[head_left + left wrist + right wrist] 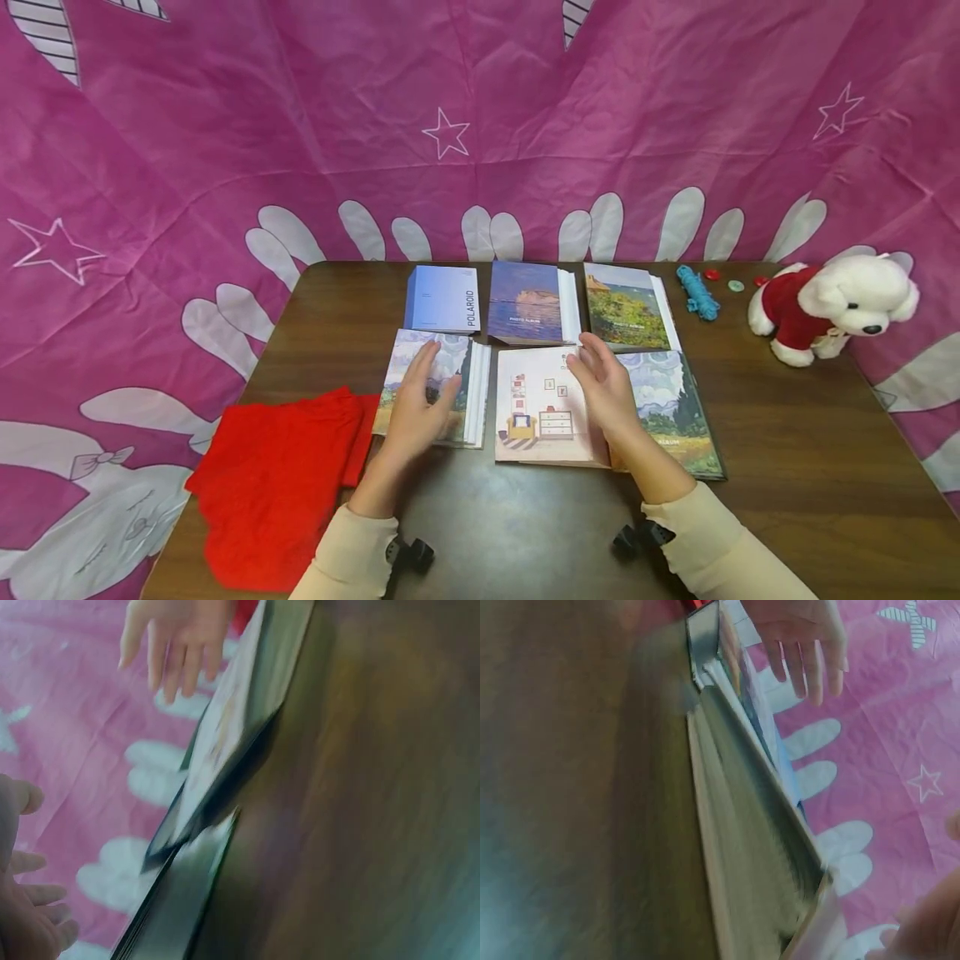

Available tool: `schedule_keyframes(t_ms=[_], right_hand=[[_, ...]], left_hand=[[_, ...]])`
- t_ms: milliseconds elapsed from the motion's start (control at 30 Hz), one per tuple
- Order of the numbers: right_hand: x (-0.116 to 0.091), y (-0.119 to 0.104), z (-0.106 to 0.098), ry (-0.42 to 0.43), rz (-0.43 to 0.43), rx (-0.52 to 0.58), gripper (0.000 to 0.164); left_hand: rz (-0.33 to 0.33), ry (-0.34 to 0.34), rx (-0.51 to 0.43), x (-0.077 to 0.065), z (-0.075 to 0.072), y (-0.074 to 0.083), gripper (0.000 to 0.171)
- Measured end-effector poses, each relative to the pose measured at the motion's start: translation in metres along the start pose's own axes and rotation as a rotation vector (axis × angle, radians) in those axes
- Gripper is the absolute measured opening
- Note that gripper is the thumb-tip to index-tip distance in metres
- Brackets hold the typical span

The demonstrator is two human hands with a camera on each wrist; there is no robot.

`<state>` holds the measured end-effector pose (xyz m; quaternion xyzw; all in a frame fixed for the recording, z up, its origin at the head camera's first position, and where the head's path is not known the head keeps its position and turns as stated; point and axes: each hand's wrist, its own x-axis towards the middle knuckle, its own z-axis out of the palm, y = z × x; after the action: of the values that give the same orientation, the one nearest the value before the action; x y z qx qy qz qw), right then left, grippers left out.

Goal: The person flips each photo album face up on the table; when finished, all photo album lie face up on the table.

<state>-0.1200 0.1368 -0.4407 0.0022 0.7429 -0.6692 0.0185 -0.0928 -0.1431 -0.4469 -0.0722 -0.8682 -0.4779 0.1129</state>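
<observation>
My left hand [422, 408] is over a photo album with a painted landscape cover [393, 371], fingers straight and apart. Over the right part of a cream album with a room drawing [534, 417] hovers my right hand [609, 396], its fingers extended and slightly bent. Neither hand holds anything. The cream album overlaps a second landscape album [667, 400] on its right. In the left wrist view, the cream album [225, 720] lies tilted on its neighbour. Album page edges [742, 825] fill the middle of the right wrist view.
Behind stand a blue Polaroid album [442, 300], a sea-cover album [525, 300] and a green-bush album [626, 308]. Red cloth [277, 483] lies left. To the right are blue yarn [697, 293], small red and green discs [736, 286] and a white plush dog [832, 308].
</observation>
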Motion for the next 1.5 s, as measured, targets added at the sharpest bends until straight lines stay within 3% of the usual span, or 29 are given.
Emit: schedule_keyframes(t_ms=[233,467,633,833,967,1233,1500], right_hand=[[-0.004,0.006,-0.003,0.026,0.148,0.103,0.057],[-0.007,0.012,0.002,0.02,0.092,0.235,0.059],[-0.008,0.013,-0.002,-0.013,0.107,0.287,0.062],[-0.018,0.018,-0.002,-0.045,0.157,0.18,0.061],[-0.023,0.02,0.004,-0.049,0.157,0.175,0.062],[-0.024,0.016,0.006,0.055,0.155,0.225,0.052],[-0.018,0.01,-0.004,0.208,0.159,0.342,0.04]], left_hand=[[0.002,-0.159,-0.065,-0.009,0.037,0.014,0.062],[-0.021,-0.324,-0.082,-0.017,0.06,0.018,0.066],[-0.028,-0.283,-0.113,-0.019,0.062,0.016,0.064],[-0.042,-0.274,-0.128,-0.018,0.065,0.014,0.062],[-0.038,-0.283,-0.142,-0.019,0.07,0.014,0.062],[0.008,-0.36,-0.133,-0.018,0.077,0.015,0.064],[-0.028,-0.332,-0.151,-0.021,0.089,0.019,0.064]])
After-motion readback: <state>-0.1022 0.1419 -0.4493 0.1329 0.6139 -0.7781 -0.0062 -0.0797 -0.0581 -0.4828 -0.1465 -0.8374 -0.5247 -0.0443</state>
